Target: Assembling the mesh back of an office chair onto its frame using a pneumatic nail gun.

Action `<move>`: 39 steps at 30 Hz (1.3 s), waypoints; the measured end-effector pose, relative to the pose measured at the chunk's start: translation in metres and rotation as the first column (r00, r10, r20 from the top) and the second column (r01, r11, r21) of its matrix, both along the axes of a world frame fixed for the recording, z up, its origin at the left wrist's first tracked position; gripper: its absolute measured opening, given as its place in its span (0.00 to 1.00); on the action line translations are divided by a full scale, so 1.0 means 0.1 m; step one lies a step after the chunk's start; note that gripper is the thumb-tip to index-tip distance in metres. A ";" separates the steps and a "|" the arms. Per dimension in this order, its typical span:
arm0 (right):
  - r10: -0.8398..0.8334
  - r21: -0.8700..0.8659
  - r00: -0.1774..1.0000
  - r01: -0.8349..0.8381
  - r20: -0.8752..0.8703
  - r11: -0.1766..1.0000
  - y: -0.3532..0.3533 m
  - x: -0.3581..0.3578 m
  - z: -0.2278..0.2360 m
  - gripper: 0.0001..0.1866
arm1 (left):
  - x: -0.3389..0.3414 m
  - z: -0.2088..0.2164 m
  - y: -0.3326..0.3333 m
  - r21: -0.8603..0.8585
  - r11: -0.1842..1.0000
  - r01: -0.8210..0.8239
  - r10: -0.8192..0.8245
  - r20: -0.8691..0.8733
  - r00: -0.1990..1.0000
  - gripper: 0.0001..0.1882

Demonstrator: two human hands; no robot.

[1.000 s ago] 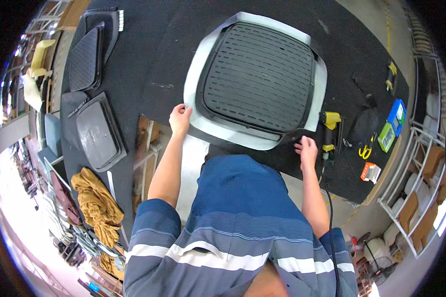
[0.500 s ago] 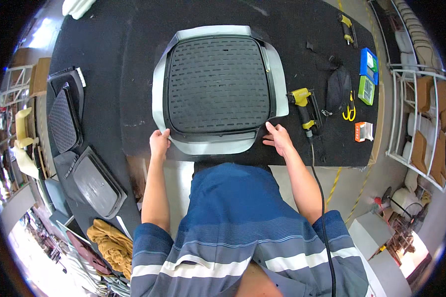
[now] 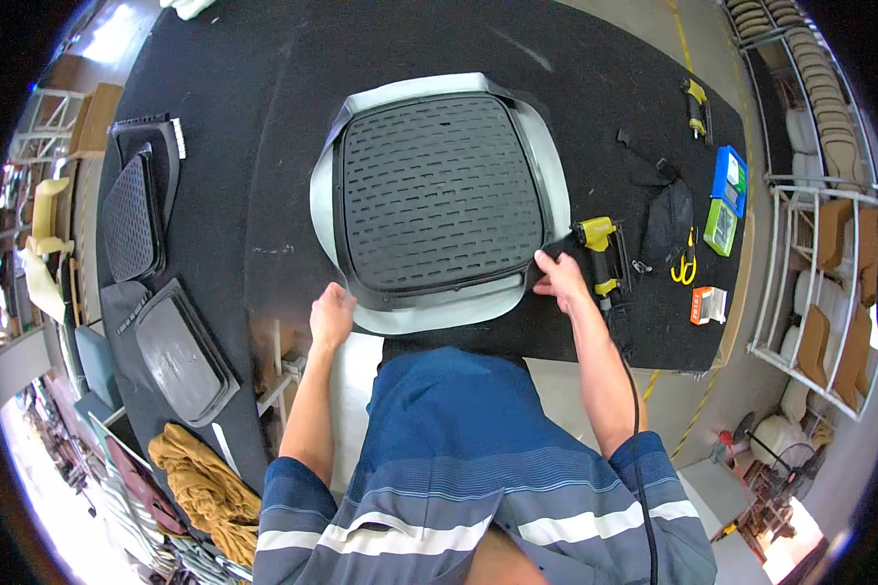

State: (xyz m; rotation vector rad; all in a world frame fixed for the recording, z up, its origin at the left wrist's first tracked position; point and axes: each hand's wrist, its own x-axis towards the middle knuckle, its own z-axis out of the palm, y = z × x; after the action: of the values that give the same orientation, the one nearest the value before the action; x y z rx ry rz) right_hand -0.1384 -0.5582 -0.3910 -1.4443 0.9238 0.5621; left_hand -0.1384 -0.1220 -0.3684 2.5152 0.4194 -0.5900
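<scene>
We stood at a wide worktable covered in black felt (image 3: pixel 215 195), its far edge meeting a pale concrete floor, with metal racks (image 3: pixel 819 244) of stacked seat parts along the right wall. A black slotted plastic seat pan (image 3: pixel 439 195) lay face down on a sheet of light grey upholstery (image 3: pixel 439 310) near the table's front edge. Our left hand (image 3: pixel 330 317) rested at the cover's lower left corner, fingers curled on the fabric; our right hand (image 3: pixel 559 280) pinched the pan's lower right corner. Just beside that hand lay a yellow pneumatic stapler (image 3: pixel 597 255). Farther right sat yellow-handled scissors (image 3: pixel 684 263), a blue box (image 3: pixel 729 180), a green box (image 3: pixel 720 226) and a small orange box (image 3: pixel 707 304); we could not tell their contents. Spare seat pans (image 3: pixel 180 351) lay at left.
</scene>
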 end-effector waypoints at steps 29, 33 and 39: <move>-0.462 0.041 0.887 0.462 -0.011 0.886 0.99 -0.64 -0.22 0.20 | 0.82 0.13 -1.77 -0.031 0.702 0.711 -0.572 0.570 0.590 0.22; -0.438 0.220 0.890 0.456 -0.128 0.862 1.04 -0.39 -0.25 0.17 | 1.04 0.08 -1.91 0.159 0.464 0.872 -0.796 0.507 0.331 0.33; -0.336 0.132 0.934 0.350 -0.121 0.927 1.09 -0.37 -0.28 0.21 | 1.20 -0.02 -1.98 0.229 0.351 0.908 -0.864 0.452 0.221 0.33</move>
State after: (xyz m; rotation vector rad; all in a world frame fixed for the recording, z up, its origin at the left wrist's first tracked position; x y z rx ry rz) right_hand -0.1755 -0.4492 -0.4190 -1.0935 1.1568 0.4309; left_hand -0.0181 -0.3201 -0.3707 2.4532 -1.3809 -0.2380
